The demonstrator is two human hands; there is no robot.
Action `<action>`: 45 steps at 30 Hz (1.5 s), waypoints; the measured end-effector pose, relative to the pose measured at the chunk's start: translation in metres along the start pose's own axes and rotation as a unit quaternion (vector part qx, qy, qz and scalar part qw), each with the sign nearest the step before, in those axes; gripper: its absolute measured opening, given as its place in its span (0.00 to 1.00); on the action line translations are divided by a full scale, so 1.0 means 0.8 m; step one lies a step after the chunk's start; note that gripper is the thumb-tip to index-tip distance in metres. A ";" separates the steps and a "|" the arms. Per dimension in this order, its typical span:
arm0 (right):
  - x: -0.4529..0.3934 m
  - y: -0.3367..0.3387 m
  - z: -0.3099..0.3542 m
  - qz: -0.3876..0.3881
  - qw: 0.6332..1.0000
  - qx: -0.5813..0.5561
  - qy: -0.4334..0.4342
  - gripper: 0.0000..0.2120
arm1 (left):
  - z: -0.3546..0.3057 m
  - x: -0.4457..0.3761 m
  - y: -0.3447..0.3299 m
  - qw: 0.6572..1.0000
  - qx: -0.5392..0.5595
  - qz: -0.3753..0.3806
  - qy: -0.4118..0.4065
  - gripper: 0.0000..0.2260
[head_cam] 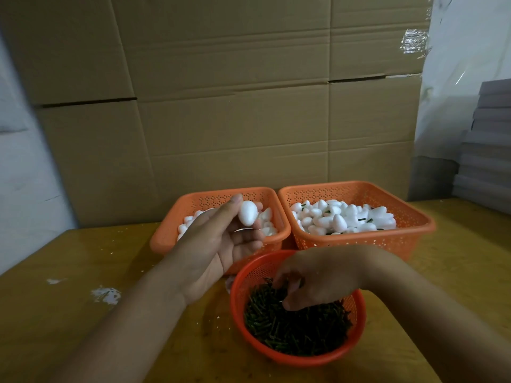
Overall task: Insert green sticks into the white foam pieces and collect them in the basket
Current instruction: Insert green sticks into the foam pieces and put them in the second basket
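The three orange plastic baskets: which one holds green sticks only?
The round orange plastic basket nearest the person, where the right hand reaches; both rectangular ones behind hold white foam pieces.

From my feed, both forearms come in bare, with no sleeves showing up to the frame's edge. The left hand (221,244) wears a thin silver-coloured ring on one finger. I see nothing worn on the right hand (318,277): no glove, no watch.
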State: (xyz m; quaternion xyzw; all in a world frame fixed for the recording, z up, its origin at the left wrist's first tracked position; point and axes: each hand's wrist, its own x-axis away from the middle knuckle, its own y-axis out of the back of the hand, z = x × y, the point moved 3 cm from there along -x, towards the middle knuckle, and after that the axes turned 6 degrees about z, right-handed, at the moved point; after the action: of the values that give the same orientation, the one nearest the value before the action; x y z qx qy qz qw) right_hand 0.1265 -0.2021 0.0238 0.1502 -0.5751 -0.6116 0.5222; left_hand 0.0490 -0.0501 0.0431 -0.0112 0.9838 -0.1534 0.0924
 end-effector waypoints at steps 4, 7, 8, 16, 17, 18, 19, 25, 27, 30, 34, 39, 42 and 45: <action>-0.001 -0.002 -0.001 -0.005 1.000 0.008 -0.005 0.21 | 0.001 0.002 -0.006 0.998 0.043 -0.013 0.033 0.16; -0.002 -0.003 -0.001 -0.002 1.000 0.022 -0.006 0.20 | 0.000 0.005 -0.010 0.998 0.059 0.000 0.038 0.16; -0.002 -0.004 -0.001 0.000 1.000 0.024 -0.006 0.20 | -0.001 0.006 -0.011 0.998 0.055 0.010 0.035 0.15; -0.008 -0.010 -0.003 -0.011 0.998 0.062 -0.015 0.16 | -0.008 0.014 -0.010 0.995 -0.070 0.063 -0.026 0.14; -0.010 -0.010 -0.004 -0.019 0.997 0.067 -0.017 0.15 | -0.009 0.015 -0.009 0.993 -0.091 0.062 -0.032 0.14; -0.012 -0.011 -0.006 -0.027 0.997 0.067 -0.018 0.13 | -0.009 0.014 -0.009 0.992 -0.107 0.061 -0.037 0.14; -0.013 -0.012 -0.007 -0.034 0.997 0.064 -0.018 0.12 | -0.010 0.014 -0.008 0.990 -0.117 0.060 -0.040 0.14; -0.019 -0.013 -0.007 -0.056 0.997 0.056 -0.011 0.09 | -0.011 0.015 -0.009 0.986 -0.134 0.081 -0.059 0.13; -0.018 -0.012 -0.006 -0.059 0.997 0.055 -0.006 0.09 | -0.011 0.014 -0.008 0.985 -0.142 0.081 -0.063 0.12; -0.015 -0.010 -0.005 -0.069 0.997 0.038 -0.001 0.07 | -0.011 0.013 -0.005 0.984 -0.150 0.069 -0.071 0.17; -0.015 -0.006 -0.001 -0.115 0.993 0.022 0.019 0.11 | -0.005 0.008 0.005 0.989 -0.125 0.031 -0.074 0.25; -0.002 0.013 0.000 -0.212 0.954 -0.186 0.103 0.01 | -0.003 0.005 0.014 0.996 -0.070 0.006 -0.060 0.22; 0.006 0.021 -0.001 -0.228 0.886 -0.361 0.180 0.05 | -0.002 0.003 0.018 0.997 -0.057 0.006 -0.051 0.14; 0.012 0.026 0.000 -0.226 0.836 -0.444 0.231 0.09 | -0.002 0.002 0.023 0.998 -0.045 -0.002 -0.048 0.13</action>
State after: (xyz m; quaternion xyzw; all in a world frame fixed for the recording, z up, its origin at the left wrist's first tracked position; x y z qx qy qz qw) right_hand 0.1320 -0.2056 0.0459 0.1648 -0.0550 -0.8499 0.4975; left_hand 0.0472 -0.0321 0.0384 -0.0246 0.9841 -0.1081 0.1389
